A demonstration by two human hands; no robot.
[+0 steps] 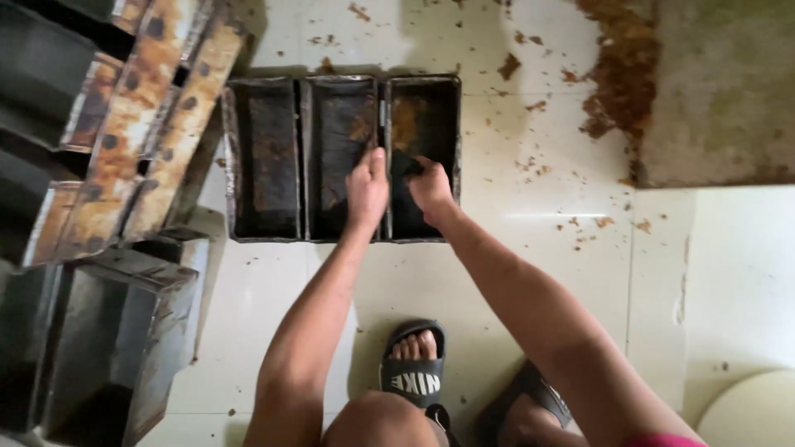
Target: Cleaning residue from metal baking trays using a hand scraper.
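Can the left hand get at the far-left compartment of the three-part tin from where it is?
Probably yes. The left hand rests on the divider by the middle compartment; the far-left compartment lies open, with nothing over it and no arm across.

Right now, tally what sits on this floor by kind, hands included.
Compartments in the joined loaf pan set: 3
Hands: 2, the left hand on a divider, the right hand holding a dark cloth
Cloths: 1
Black sandals: 2
Total: 8

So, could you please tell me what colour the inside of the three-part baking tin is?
Dark, blackened grey with rusty brown patches inside the baking tin, seen best in the head view.
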